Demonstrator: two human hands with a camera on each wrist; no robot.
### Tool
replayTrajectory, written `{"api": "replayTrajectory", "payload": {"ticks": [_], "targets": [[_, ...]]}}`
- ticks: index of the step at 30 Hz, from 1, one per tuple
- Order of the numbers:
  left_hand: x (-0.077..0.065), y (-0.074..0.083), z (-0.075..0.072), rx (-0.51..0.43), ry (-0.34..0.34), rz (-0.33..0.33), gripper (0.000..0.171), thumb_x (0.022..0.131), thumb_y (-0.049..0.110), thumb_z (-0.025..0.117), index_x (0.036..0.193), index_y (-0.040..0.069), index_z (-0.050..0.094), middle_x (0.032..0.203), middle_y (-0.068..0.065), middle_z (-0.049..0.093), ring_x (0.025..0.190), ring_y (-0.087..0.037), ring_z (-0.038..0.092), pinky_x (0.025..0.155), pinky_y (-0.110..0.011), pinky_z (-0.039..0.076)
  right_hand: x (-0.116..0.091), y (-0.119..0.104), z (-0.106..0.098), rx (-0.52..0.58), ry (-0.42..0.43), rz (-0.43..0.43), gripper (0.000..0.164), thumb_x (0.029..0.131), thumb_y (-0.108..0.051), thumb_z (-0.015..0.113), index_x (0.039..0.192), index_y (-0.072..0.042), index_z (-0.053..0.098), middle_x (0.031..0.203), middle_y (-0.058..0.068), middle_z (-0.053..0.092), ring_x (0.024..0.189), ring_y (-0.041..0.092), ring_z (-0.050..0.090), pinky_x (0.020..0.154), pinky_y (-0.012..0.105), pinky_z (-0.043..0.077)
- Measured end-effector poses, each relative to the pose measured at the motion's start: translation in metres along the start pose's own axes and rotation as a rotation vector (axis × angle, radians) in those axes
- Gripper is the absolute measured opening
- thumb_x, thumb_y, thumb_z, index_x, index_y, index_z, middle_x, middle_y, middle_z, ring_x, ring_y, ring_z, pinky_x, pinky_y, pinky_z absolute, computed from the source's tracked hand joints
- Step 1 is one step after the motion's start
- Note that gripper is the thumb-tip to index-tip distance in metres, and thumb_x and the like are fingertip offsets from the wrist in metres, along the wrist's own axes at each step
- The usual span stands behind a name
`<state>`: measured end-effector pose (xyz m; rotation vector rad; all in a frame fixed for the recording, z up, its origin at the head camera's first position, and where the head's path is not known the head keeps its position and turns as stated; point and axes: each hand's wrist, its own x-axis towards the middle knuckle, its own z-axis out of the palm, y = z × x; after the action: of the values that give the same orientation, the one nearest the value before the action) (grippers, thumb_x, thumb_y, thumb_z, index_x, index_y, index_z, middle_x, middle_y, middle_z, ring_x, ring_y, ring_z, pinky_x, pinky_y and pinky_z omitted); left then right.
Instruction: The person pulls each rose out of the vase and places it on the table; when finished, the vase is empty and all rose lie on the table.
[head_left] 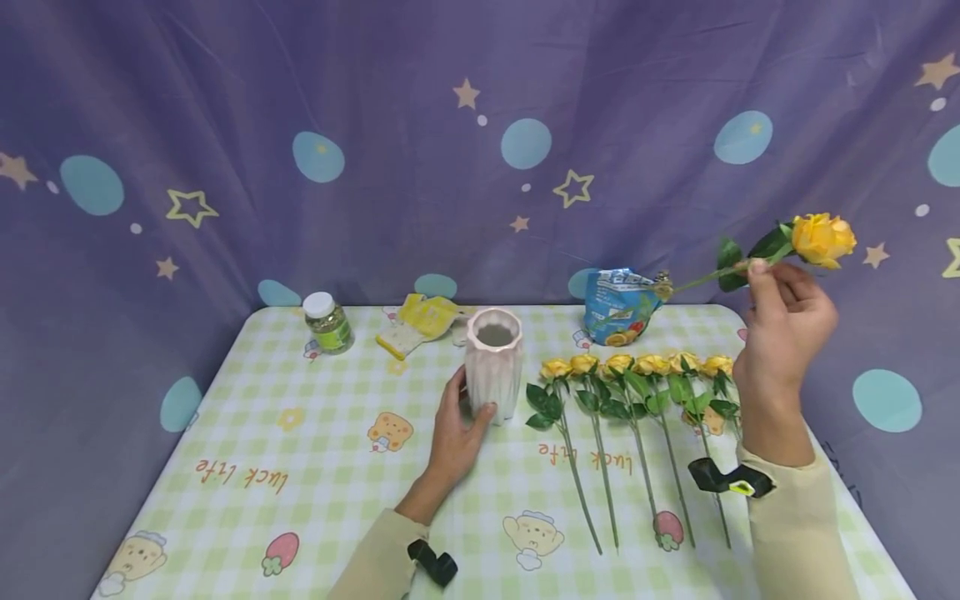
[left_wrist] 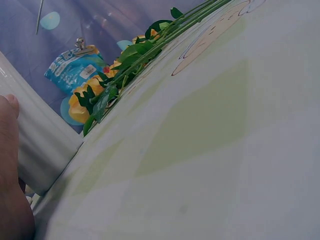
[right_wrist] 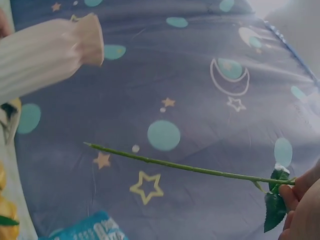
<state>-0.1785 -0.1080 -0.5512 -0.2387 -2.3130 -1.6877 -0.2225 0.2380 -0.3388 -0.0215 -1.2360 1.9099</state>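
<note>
A pale pinkish-white fluted vase stands upright at the middle of the table, its mouth facing up. My left hand grips its lower left side, thumb across the front. Up at the right, my right hand pinches a yellow artificial rose by the stem just below its leaves. In the right wrist view the bare green stem points toward the vase, its tip apart from the mouth. Several more yellow roses lie side by side right of the vase, stems toward the front.
Behind the roses stands a blue snack pouch closed with a metal clip. A yellow-and-white packet lies behind the vase to the left, beside a white-lidded jar. A purple curtain hangs along the table's back edge.
</note>
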Motion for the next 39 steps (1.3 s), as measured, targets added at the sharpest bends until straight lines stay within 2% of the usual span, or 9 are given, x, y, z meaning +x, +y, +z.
{"api": "replayTrajectory", "payload": {"ticks": [1, 5, 8, 14, 17, 22, 27, 33, 39], "targets": [[0.000, 0.000, 0.000, 0.001, -0.001, -0.001, 0.074, 0.108, 0.017, 0.073, 0.169, -0.001, 0.035, 0.167, -0.025, 0.047, 0.147, -0.044, 0.053, 0.125, -0.062, 0.042, 0.001, 0.001, -0.002, -0.017, -0.003, 0.001, 0.011, 0.097, 0.000, 0.083, 0.089, 0.006, 0.076, 0.072, 0.008, 0.072, 0.053, 0.013, 0.040, 0.050, 0.018, 0.029], [-0.001, 0.001, -0.001, -0.004, -0.001, -0.012, 0.074, 0.108, 0.016, 0.073, 0.169, 0.000, 0.035, 0.167, -0.025, 0.048, 0.147, -0.044, 0.054, 0.125, -0.063, 0.042, 0.003, 0.005, -0.010, -0.029, -0.023, 0.006, 0.006, 0.098, 0.005, 0.079, 0.096, 0.011, 0.078, 0.082, 0.014, 0.080, 0.061, 0.017, 0.064, 0.052, 0.019, 0.027], [-0.001, 0.002, -0.001, -0.007, -0.001, -0.020, 0.073, 0.108, 0.017, 0.073, 0.169, 0.001, 0.035, 0.167, -0.025, 0.048, 0.147, -0.044, 0.054, 0.125, -0.063, 0.041, 0.004, 0.007, -0.018, -0.036, -0.012, 0.003, 0.004, 0.097, 0.007, 0.078, 0.097, 0.011, 0.079, 0.081, 0.014, 0.080, 0.075, 0.019, 0.076, 0.057, 0.019, 0.040], [0.000, 0.001, -0.001, -0.009, 0.002, -0.021, 0.074, 0.108, 0.016, 0.074, 0.169, 0.000, 0.035, 0.167, -0.024, 0.048, 0.147, -0.044, 0.053, 0.126, -0.062, 0.041, 0.009, 0.013, -0.037, -0.020, 0.032, 0.002, 0.008, 0.093, 0.007, 0.083, 0.093, 0.014, 0.078, 0.073, 0.011, 0.078, 0.065, 0.018, 0.072, 0.064, 0.023, 0.053], [0.000, 0.000, -0.001, -0.012, 0.004, -0.013, 0.073, 0.108, 0.016, 0.073, 0.169, 0.000, 0.035, 0.166, -0.025, 0.048, 0.147, -0.044, 0.054, 0.126, -0.062, 0.041, 0.013, 0.015, -0.047, 0.002, 0.024, -0.002, 0.014, 0.092, 0.009, 0.083, 0.097, 0.021, 0.077, 0.076, 0.015, 0.079, 0.070, 0.021, 0.078, 0.078, 0.028, 0.062], [0.000, -0.001, -0.001, -0.012, 0.003, 0.003, 0.072, 0.108, 0.015, 0.073, 0.169, 0.000, 0.035, 0.166, -0.025, 0.048, 0.147, -0.044, 0.053, 0.125, -0.063, 0.041, 0.017, 0.015, -0.065, -0.060, 0.024, 0.014, 0.018, 0.092, 0.008, 0.084, 0.100, 0.022, 0.077, 0.080, 0.012, 0.081, 0.070, 0.018, 0.077, 0.080, 0.025, 0.063], [0.000, -0.002, -0.001, -0.004, 0.000, 0.004, 0.073, 0.108, 0.015, 0.073, 0.169, 0.000, 0.034, 0.166, -0.025, 0.048, 0.147, -0.044, 0.053, 0.125, -0.061, 0.042, 0.023, 0.014, -0.084, -0.185, 0.026, 0.065, 0.012, 0.093, 0.004, 0.085, 0.100, 0.013, 0.082, 0.080, 0.005, 0.080, 0.071, 0.012, 0.074, 0.076, 0.018, 0.061], [0.000, -0.002, 0.000, 0.000, 0.004, 0.014, 0.073, 0.108, 0.015, 0.073, 0.169, -0.001, 0.035, 0.166, -0.025, 0.048, 0.147, -0.044, 0.054, 0.125, -0.062, 0.042, 0.032, 0.010, -0.106, -0.272, 0.041, 0.162, 0.002, 0.093, 0.006, 0.085, 0.095, 0.006, 0.085, 0.079, 0.001, 0.079, 0.069, 0.008, 0.073, 0.064, 0.012, 0.056], [0.000, -0.002, 0.000, -0.003, 0.000, 0.005, 0.073, 0.108, 0.015, 0.073, 0.169, 0.000, 0.035, 0.167, -0.025, 0.047, 0.148, -0.044, 0.053, 0.126, -0.062, 0.041, 0.038, 0.006, -0.127, -0.455, 0.069, 0.301, 0.009, 0.095, 0.000, 0.084, 0.090, -0.006, 0.087, 0.079, -0.007, 0.077, 0.073, 0.004, 0.070, 0.064, 0.008, 0.053]]}}
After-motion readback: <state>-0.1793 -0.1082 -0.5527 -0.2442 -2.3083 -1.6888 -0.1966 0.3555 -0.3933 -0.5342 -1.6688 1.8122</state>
